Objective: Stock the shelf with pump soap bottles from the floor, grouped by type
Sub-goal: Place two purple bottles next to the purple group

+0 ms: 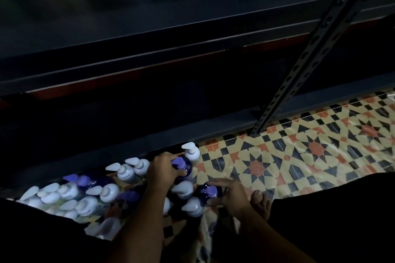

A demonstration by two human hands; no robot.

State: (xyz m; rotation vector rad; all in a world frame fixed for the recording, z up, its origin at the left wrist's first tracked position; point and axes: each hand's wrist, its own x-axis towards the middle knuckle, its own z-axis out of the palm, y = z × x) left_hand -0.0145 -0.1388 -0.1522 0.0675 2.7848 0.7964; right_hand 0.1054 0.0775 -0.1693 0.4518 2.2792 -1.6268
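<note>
Dim shot, mostly patterned floor and rack hardware

The floor covering has a busy geometric print, cream with black squares and orange-red stars, kinda glossy and a bit wrinkled near the bottom where it bunches up. A perforated metal upright runs diagonally from top right down to that floor, holes all along it. There's a bare foot resting on the print, and dark fabric covers the lower right corner, too dark to make out more.

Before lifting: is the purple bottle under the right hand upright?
Upright: purple bottle stands on the floor, pump on top, right hand gripping it.
</note>
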